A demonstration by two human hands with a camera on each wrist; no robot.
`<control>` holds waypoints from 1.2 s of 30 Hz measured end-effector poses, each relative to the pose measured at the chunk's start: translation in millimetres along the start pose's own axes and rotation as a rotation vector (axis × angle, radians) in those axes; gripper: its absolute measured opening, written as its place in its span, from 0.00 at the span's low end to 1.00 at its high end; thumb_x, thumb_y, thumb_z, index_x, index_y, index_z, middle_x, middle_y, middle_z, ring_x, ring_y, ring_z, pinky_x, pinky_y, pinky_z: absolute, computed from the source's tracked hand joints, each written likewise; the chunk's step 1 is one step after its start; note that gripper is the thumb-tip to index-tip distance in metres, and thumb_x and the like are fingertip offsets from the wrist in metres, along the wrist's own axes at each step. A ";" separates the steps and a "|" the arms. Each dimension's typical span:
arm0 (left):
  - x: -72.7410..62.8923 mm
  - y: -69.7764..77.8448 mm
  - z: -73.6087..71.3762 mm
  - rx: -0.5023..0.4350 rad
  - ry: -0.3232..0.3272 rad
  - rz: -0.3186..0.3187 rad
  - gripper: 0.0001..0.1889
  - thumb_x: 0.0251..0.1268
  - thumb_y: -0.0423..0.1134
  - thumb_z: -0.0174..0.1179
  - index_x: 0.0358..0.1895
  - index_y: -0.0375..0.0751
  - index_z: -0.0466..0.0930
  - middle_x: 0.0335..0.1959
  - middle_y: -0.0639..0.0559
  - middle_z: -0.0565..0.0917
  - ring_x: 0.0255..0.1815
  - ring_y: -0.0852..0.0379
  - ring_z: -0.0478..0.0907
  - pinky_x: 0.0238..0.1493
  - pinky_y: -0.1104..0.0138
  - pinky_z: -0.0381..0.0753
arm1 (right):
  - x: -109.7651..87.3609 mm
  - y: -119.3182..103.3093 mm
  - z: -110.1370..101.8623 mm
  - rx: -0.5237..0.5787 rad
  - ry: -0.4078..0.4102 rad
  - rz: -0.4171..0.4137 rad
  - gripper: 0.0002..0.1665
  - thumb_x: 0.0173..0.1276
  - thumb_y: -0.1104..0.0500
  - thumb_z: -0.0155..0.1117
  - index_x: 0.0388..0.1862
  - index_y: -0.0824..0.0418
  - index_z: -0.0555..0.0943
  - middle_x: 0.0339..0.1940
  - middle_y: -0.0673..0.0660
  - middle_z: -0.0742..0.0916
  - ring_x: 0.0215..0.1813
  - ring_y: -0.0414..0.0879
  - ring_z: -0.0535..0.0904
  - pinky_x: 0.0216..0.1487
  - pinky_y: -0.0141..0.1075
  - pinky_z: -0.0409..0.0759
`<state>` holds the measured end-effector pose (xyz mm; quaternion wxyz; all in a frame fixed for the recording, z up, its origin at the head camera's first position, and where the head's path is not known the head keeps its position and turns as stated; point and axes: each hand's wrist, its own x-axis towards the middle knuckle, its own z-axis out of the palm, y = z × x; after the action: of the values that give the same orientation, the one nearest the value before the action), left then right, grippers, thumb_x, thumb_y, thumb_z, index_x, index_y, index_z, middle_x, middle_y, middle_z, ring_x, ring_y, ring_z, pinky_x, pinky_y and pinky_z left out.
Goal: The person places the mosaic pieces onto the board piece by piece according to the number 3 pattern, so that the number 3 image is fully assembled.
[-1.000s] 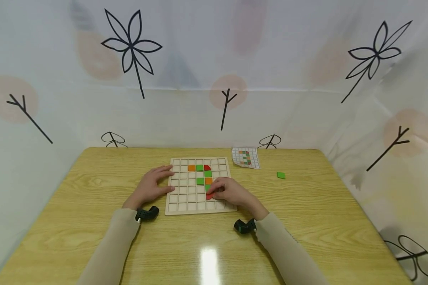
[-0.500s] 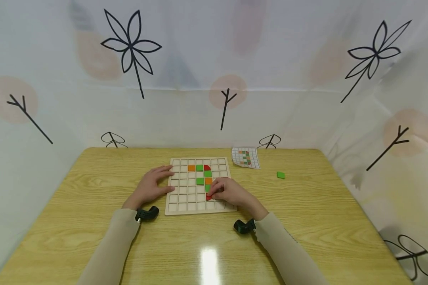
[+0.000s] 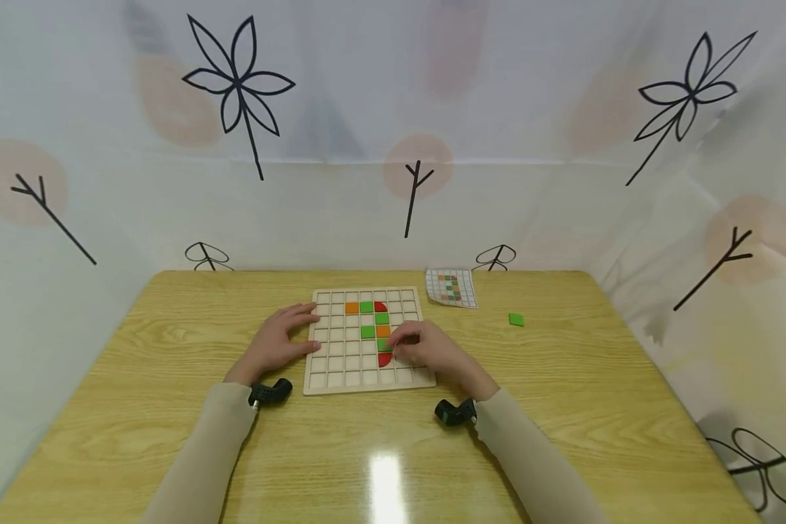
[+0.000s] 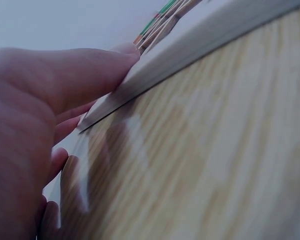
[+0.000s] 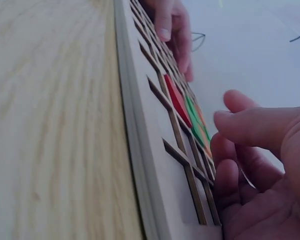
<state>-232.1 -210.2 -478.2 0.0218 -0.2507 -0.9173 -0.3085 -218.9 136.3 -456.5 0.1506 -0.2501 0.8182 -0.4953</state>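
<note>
A wooden grid board (image 3: pixel 336 362) lies on the table with square cells, some filled by coloured tiles. My left hand (image 3: pixel 278 340) rests at its left edge, fingers spread; in the left wrist view the thumb (image 4: pixel 97 70) lies along the rim. A red quarter-round tile (image 3: pixel 384 360) sits in a lower cell, below a green tile (image 3: pixel 383 345). Just right of these two, my right hand (image 3: pixel 435 353) hovers over the board with loosely bent fingers. The right wrist view shows nothing between its thumb and fingers. Higher up are an orange tile (image 3: pixel 352 308) and another red quarter-round tile (image 3: pixel 380 307).
Behind the board's right corner lies a printed pattern card (image 3: pixel 450 288) showing a coloured grid. A loose green tile (image 3: pixel 516 319) is on the table (image 3: pixel 537 364) to the right. A patterned cloth (image 3: pixel 340 211) hangs behind and at the sides.
My right hand has let go of the lower red quarter-round tile and shifted slightly right, leaving the tile in its cell. The left hand stays in place.
</note>
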 end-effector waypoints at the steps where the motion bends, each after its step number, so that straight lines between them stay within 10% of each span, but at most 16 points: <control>1: -0.3 0.1 -0.2 -0.002 0.000 0.001 0.31 0.62 0.51 0.69 0.66 0.41 0.77 0.75 0.47 0.66 0.76 0.41 0.56 0.73 0.41 0.52 | -0.4 0.3 -1.2 0.002 0.017 0.006 0.09 0.70 0.65 0.65 0.46 0.57 0.88 0.47 0.51 0.86 0.46 0.47 0.78 0.49 0.38 0.77; 18: -0.7 0.2 -1.4 -0.009 0.002 0.016 0.30 0.63 0.50 0.68 0.66 0.41 0.77 0.75 0.47 0.67 0.76 0.41 0.56 0.72 0.41 0.52 | -24.8 23.7 -52.2 0.030 0.214 0.094 0.14 0.74 0.66 0.61 0.54 0.70 0.83 0.50 0.66 0.85 0.43 0.56 0.81 0.31 0.33 0.76; 36: -1.2 0.1 -0.6 -0.011 -0.014 0.007 0.30 0.64 0.50 0.66 0.67 0.41 0.76 0.76 0.48 0.65 0.77 0.41 0.55 0.73 0.40 0.51 | -99.0 63.5 -124.3 -0.148 0.508 0.213 0.18 0.76 0.61 0.59 0.59 0.70 0.80 0.57 0.69 0.82 0.51 0.47 0.77 0.41 0.26 0.76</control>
<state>-231.1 -211.0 -477.8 0.0151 -0.2559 -0.9150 -0.3116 -214.7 307.3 -455.2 -0.0265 -0.0409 0.8853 -0.4625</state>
